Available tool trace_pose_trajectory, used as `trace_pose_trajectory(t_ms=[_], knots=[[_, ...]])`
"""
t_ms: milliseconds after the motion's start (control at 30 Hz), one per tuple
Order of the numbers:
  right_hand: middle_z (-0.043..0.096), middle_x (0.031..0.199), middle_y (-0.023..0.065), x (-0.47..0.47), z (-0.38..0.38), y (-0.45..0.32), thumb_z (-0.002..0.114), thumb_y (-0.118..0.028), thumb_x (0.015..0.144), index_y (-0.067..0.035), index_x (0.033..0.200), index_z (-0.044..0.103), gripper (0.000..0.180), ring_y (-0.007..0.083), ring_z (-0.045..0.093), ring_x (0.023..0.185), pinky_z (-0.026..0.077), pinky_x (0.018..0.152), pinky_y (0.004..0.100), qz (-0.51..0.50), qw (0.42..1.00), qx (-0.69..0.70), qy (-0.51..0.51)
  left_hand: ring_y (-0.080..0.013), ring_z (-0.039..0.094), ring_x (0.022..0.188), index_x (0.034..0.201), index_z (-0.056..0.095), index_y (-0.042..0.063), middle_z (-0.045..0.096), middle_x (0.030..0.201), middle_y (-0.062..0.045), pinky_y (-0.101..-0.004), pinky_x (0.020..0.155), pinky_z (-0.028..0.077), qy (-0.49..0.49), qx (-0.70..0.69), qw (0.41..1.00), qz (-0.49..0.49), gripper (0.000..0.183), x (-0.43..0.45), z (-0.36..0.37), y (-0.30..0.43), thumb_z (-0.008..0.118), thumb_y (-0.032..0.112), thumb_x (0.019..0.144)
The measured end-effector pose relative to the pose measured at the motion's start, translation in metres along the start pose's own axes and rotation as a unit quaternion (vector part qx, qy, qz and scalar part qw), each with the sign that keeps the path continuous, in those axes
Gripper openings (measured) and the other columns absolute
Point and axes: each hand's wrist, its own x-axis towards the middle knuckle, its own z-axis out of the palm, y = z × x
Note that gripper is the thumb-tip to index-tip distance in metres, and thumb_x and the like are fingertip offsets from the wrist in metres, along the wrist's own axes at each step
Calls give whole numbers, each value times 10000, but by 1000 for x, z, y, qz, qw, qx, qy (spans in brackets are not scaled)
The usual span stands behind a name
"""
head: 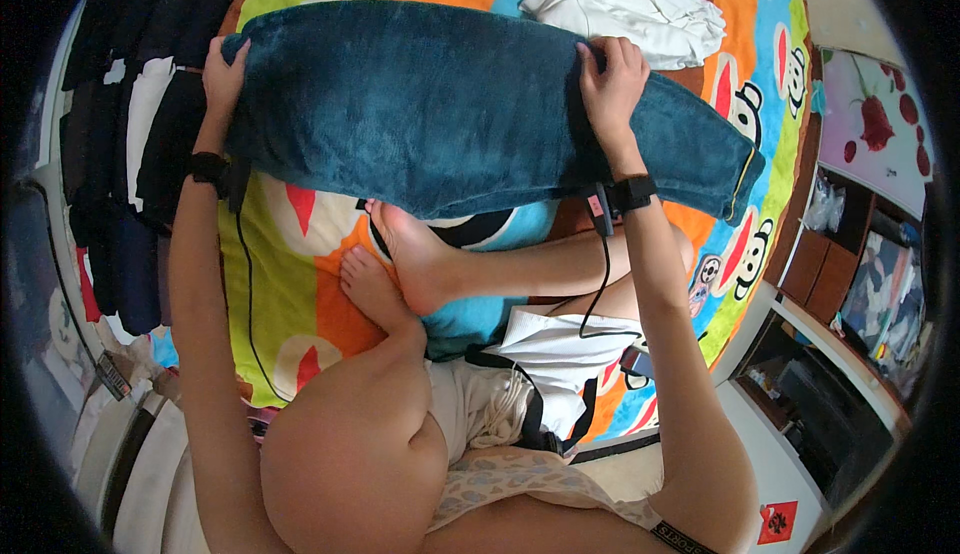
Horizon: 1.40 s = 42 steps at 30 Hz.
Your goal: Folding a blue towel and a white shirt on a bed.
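Note:
A dark teal plush garment [420, 111], which looks like folded trousers, stretches sideways across the bed in front of me. My left hand [225, 77] pinches its upper left corner between thumb and fingers. Farther right, my right hand [616, 85] grips the upper edge, with the thumb on the near face. Beyond that hand the narrower end slopes down to the right and carries a thin yellow strip [742, 182]. The fabric's lower edge hangs just above my feet [409, 254]. Each wrist wears a black strap with a small device and a cable.
A blanket [259, 314] with cartoon faces covers the bed. Crumpled white cloth [630, 10] lies behind my right hand. Stacks of dark folded clothes [176, 141] line the left side. A cable [250, 291] trails from each wrist. Cabinets [814, 269] stand at the right.

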Motion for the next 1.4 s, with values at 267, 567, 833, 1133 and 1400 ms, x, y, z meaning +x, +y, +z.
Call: trace_pose_trajectory(t_ms=[267, 567, 833, 1133, 1400], knots=[[500, 1123, 93, -24, -20, -18, 616, -320, 788, -81, 1096, 508, 404, 263, 440, 1102, 259, 979, 470, 8, 998, -38, 55, -329, 472, 1127, 1266, 431, 33, 476, 1234, -212, -369, 943, 349, -102, -133, 974, -151, 778, -11, -15, 6, 579, 587, 740], [172, 1444, 126, -80, -21, -4, 488, -626, 757, -242, 1379, 284, 759, 407, 107, 1317, 103, 924, 724, 66, 984, -61, -153, -274, 480, 1124, 1289, 395, -14, 437, 1287, -161, -365, 928, 406, -210, -438, 779, -396, 728, -85, -78, 16, 618, 459, 782], [189, 1436, 142, -81, -29, -43, 446, -691, 732, -251, 1375, 286, 796, 423, 111, 1312, 96, 925, 723, 26, 987, -24, -158, -239, 581, 965, 1180, 469, -69, 549, 1126, -151, -361, 813, 478, -13, -405, 860, -311, 602, -160, -215, 91, 624, 369, 798], [201, 1431, 142, -114, -41, -18, 510, -648, 716, -235, 1382, 272, 819, 365, 128, 1325, 44, 989, 656, -11, 983, -39, -181, -219, 549, 969, 1210, 465, 6, 542, 1143, -149, -386, 826, 445, -55, -217, 897, -380, 520, -187, -186, -47, 612, 294, 803], [167, 1446, 145, -135, -81, 101, 523, -680, 698, -235, 1394, 232, 875, 351, 128, 1333, 108, 990, 639, 186, 956, -103, -201, -165, 515, 972, 1243, 454, 81, 535, 1166, -141, -415, 831, 410, -90, -250, 876, -403, 467, -202, -160, -86, 597, 181, 810]])
